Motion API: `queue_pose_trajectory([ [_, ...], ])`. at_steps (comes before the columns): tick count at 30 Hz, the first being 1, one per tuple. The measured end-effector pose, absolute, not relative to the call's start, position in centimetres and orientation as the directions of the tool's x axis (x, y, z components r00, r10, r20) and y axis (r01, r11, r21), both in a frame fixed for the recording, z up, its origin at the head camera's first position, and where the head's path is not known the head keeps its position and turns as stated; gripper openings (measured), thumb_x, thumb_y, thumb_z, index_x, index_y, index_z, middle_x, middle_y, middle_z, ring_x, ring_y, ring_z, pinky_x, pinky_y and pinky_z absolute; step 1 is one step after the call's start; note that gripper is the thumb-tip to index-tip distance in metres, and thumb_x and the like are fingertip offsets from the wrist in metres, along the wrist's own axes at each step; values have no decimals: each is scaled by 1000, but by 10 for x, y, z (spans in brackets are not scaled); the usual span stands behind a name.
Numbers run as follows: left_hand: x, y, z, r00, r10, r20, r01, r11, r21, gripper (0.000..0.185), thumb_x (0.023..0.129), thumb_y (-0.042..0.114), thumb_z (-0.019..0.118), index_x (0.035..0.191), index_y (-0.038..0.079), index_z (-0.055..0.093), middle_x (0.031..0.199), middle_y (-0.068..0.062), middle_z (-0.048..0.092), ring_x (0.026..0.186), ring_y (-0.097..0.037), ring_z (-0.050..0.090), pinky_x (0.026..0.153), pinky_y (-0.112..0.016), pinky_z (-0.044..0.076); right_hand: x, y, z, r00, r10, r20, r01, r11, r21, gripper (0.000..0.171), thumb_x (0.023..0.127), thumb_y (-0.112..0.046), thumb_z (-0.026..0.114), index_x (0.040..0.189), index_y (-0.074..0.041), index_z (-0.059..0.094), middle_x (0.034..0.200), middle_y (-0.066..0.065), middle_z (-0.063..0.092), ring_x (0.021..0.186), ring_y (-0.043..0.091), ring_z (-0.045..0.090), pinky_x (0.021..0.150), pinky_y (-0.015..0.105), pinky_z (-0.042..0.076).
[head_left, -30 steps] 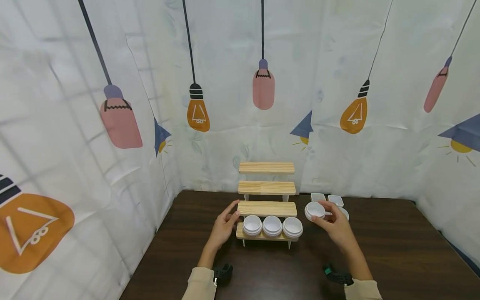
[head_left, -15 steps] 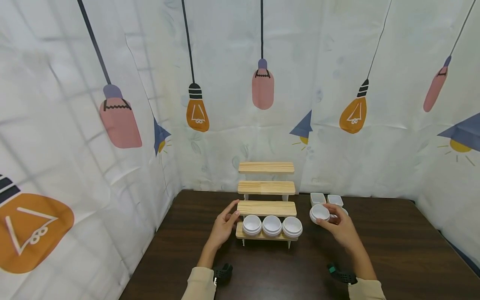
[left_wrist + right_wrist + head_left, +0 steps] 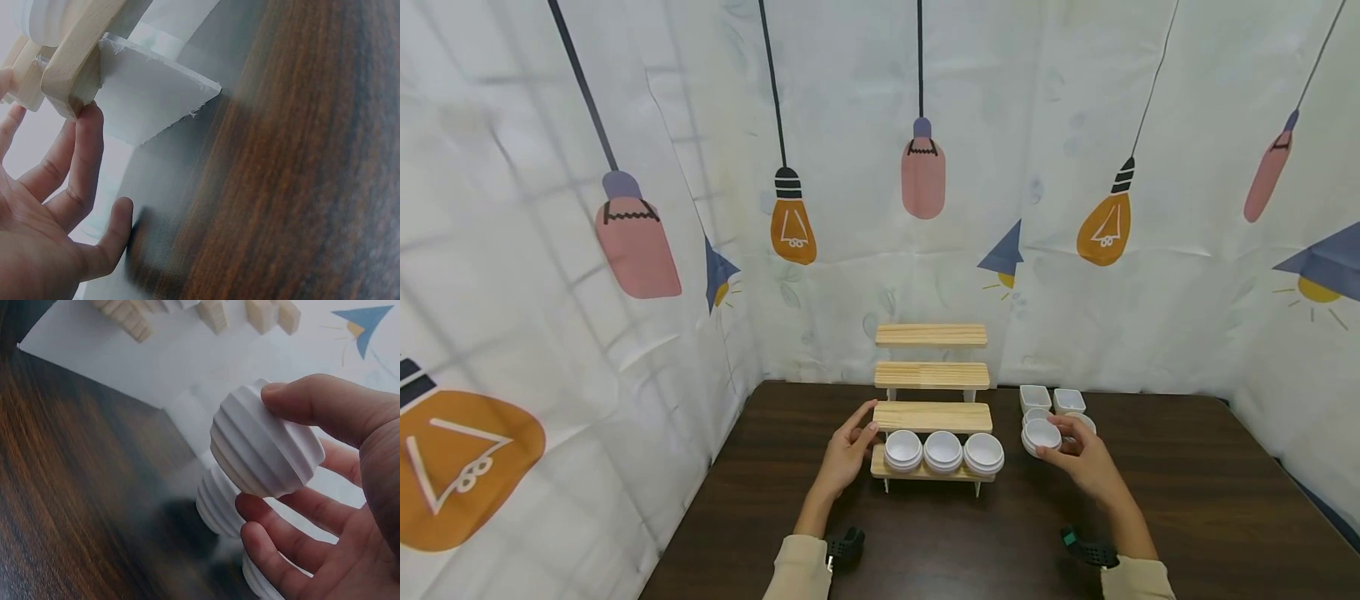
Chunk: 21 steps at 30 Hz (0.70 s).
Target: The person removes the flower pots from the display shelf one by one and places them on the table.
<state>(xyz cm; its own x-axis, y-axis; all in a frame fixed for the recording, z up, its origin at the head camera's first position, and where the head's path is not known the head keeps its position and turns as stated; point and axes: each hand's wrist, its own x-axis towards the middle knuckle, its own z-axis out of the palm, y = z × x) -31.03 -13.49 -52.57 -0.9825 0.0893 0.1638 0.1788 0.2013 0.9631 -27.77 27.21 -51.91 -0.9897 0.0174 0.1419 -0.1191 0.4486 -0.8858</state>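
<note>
Over on the right of the wooden stand [image 3: 932, 417], your right hand [image 3: 1086, 463] pinches the ribbed white cup [image 3: 1042, 435], lower and closer to the other cups than a second ago. Your left hand [image 3: 847, 454] stays spread against the stand's edge.

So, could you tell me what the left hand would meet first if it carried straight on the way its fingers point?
Most likely nothing new: the left hand already touches the left end of the wooden tiered stand, near its lower steps. Depth is hard to judge.
</note>
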Motion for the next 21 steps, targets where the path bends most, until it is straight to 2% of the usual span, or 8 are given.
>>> queue_pose_trajectory([
  [4,-317,-137,-536,-980,93,175,191,206,960,49,104,32,61,151,24,52,93,-18,75,84,-24,72,69,-29,60,-278,274,-524,-990,11,144,-125,439,-890,60,91,-13,78,142,-2,51,135,28,60,87,11,60,73,22,52],
  [9,-317,-138,-536,-976,103,193,212,221,952,51,104,32,60,153,19,50,90,-17,74,76,-18,71,69,-30,60,-279,277,-529,-991,4,130,-115,439,-891,60,90,-13,79,143,-2,50,134,29,61,87,12,60,73,22,52],
  [15,-317,-139,-537,-977,104,185,203,206,957,51,104,35,60,152,23,50,90,-17,74,70,-16,69,68,-29,59,-278,279,-533,-992,-12,124,-116,433,-894,60,90,-13,79,142,-2,51,130,27,63,88,13,61,74,22,52],
  [21,-317,-139,-538,-970,110,215,235,223,946,52,105,32,59,153,15,49,90,-17,75,71,-15,69,68,-31,60,-277,281,-536,-993,-20,119,-115,433,-894,58,90,-13,79,140,-2,52,127,25,64,87,12,61,74,22,52],
])
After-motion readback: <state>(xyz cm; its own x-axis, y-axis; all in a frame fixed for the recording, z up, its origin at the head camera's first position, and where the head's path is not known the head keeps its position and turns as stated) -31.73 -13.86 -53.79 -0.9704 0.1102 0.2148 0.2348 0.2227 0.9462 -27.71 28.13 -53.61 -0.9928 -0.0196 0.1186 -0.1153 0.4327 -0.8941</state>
